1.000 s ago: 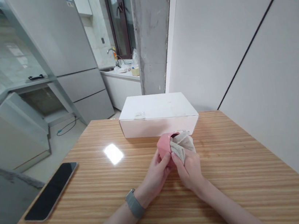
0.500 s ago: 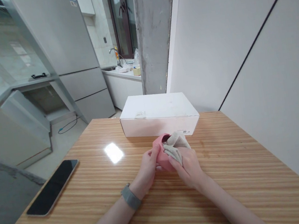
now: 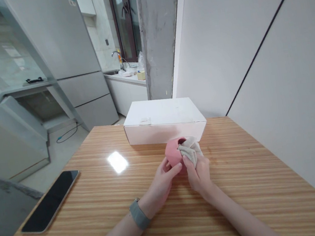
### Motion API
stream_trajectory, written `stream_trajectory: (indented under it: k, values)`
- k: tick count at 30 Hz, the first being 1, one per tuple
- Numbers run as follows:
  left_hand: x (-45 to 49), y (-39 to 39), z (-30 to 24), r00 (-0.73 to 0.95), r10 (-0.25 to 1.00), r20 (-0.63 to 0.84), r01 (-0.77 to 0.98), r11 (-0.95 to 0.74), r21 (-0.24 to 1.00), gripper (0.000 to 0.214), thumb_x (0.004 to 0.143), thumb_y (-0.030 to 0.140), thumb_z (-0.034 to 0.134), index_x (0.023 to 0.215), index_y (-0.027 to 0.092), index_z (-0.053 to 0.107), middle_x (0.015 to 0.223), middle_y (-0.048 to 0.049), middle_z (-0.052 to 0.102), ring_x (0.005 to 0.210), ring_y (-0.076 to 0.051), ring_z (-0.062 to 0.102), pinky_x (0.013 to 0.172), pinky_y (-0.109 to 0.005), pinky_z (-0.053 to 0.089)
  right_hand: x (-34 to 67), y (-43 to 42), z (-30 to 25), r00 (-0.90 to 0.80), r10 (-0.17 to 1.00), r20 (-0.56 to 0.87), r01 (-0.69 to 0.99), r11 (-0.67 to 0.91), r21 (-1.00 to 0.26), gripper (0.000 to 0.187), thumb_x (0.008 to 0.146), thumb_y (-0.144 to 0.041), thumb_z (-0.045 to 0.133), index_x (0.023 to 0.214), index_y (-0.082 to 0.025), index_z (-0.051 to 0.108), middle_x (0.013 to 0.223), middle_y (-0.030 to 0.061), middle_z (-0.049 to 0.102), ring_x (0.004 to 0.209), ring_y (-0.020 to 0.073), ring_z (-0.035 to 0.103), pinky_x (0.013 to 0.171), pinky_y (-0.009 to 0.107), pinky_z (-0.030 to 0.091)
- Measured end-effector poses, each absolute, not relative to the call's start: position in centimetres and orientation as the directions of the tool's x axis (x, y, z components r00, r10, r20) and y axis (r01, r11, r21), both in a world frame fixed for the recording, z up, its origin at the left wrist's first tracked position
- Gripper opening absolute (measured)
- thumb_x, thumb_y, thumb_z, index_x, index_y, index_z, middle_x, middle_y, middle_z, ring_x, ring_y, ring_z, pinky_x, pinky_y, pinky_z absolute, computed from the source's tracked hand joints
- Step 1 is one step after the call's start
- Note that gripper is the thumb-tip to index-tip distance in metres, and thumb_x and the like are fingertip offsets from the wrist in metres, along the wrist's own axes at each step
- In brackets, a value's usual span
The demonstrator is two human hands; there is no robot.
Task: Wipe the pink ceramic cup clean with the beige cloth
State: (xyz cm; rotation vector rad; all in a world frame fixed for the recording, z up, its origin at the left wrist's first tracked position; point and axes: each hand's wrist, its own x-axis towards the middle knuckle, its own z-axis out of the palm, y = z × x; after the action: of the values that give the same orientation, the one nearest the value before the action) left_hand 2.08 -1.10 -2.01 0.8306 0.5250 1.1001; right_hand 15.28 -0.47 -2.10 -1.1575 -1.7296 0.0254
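Observation:
A small pink faceted container [image 3: 173, 154] is held above the wooden table, its dark opening tipped up and to the right. My left hand [image 3: 165, 177] grips it from below and the left, thumb along its lower side and some fingers hidden behind. In my right hand [image 3: 200, 172] a grey cloth [image 3: 190, 150] is pinched and bunched against the container's right side and opening. How far the cloth reaches inside cannot be seen.
A closed white box [image 3: 163, 130] stands just behind my hands on the wooden table [image 3: 99, 203]. A dark-screened phone [image 3: 51, 201] lies at the table's left edge. Beyond are a fridge [image 3: 78, 66], a sink counter and a grey pillar; a white wall rises on the right.
The container has turned in my left hand, whose thumb has moved from its upper left side to its lower edge. Container and cloth have shifted slightly right; the view has shifted a little too.

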Motion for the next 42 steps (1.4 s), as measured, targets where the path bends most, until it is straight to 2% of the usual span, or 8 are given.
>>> stream_trajectory:
  k: [7,11,16,20,25,30,38,42]
  values:
    - [2.2,-1.3,-1.8,0.345,0.938,0.026,-0.617,0.206,0.759,0.039,0.082,0.035,0.073,0.118,0.02,0.068,0.125,-0.0105,0.066,0.12,-0.025,0.056,0.106,-0.037,0.039,14.0,-1.2,-3.6,0.109,0.751,0.651,0.511,0.52,-0.685,0.027,0.098,-0.029,0.041,0.098,-0.02,0.067,0.084,0.0067,0.071,0.077,0.0229,0.067,0.072,0.036,0.053]
    - [1.9,-1.2,-2.2,0.329,0.944,-0.036,-0.559,0.225,0.798,0.041,0.081,0.046,0.071,0.113,0.019,0.069,0.117,-0.011,0.069,0.105,-0.022,0.063,0.093,-0.033,0.047,14.1,-1.0,-3.3,0.026,0.706,0.708,0.584,0.564,-0.584,0.027,0.099,-0.026,0.038,0.101,-0.019,0.064,0.087,0.0088,0.071,0.083,0.0245,0.067,0.076,0.038,0.051]
    - [1.1,-0.3,-2.6,0.191,0.967,-0.17,-0.448,0.239,0.861,0.062,0.078,0.066,0.063,0.116,0.017,0.068,0.112,-0.0127,0.071,0.094,-0.023,0.066,0.075,-0.03,0.052,15.4,-0.1,-1.3,-0.31,0.64,0.703,0.575,0.715,-0.397,0.031,0.097,-0.028,0.039,0.073,-0.021,0.058,0.063,0.0017,0.06,0.059,0.0181,0.057,0.059,0.032,0.046]
    - [0.4,0.2,-2.1,0.236,0.917,-0.321,-0.351,0.388,0.852,0.073,0.08,0.075,0.048,0.125,0.021,0.064,0.114,-0.0122,0.071,0.098,-0.026,0.067,0.07,-0.031,0.053,15.6,0.1,-0.3,-0.449,0.569,0.689,0.526,0.792,-0.311,0.031,0.095,-0.027,0.04,0.068,-0.022,0.054,0.062,0.0007,0.059,0.057,0.0165,0.054,0.058,0.031,0.044]
    - [0.5,-0.1,-1.4,0.378,0.905,-0.196,-0.411,0.354,0.84,0.06,0.085,0.063,0.055,0.131,0.025,0.06,0.123,-0.0092,0.068,0.116,-0.028,0.06,0.085,-0.034,0.051,15.3,-0.4,-0.5,-0.365,0.551,0.75,0.569,0.77,-0.289,0.025,0.092,-0.021,0.042,0.073,-0.02,0.058,0.063,0.0033,0.062,0.058,0.0183,0.057,0.058,0.032,0.044]
    - [1.6,-1.2,-1.6,0.419,0.907,-0.036,-0.571,0.294,0.766,0.054,0.081,0.044,0.072,0.128,0.019,0.062,0.138,-0.011,0.059,0.13,-0.027,0.049,0.106,-0.035,0.039,15.2,-1.1,-0.9,-0.172,0.593,0.787,0.623,0.684,-0.379,0.024,0.092,-0.02,0.041,0.075,-0.02,0.059,0.064,0.0048,0.062,0.059,0.0194,0.058,0.058,0.033,0.045]
    - [2.2,-1.7,-2.1,0.29,0.953,-0.088,-0.575,0.246,0.781,0.052,0.08,0.056,0.068,0.116,0.02,0.068,0.119,-0.0122,0.069,0.119,-0.027,0.057,0.106,-0.04,0.039,13.9,-1.5,-2.2,-0.041,0.682,0.73,0.602,0.6,-0.527,0.029,0.095,-0.025,0.039,0.073,-0.022,0.057,0.064,0.0026,0.059,0.059,0.0194,0.057,0.061,0.033,0.047]
    - [1.6,-1.2,-1.9,0.178,0.982,-0.063,-0.471,0.141,0.871,0.062,0.076,0.065,0.065,0.113,0.016,0.07,0.109,-0.0126,0.072,0.113,-0.03,0.06,0.103,-0.042,0.042,13.9,-1.4,-1.9,-0.133,0.649,0.749,0.609,0.65,-0.455,0.028,0.094,-0.025,0.041,0.069,-0.022,0.054,0.061,0.0021,0.057,0.056,0.0186,0.054,0.055,0.032,0.044]
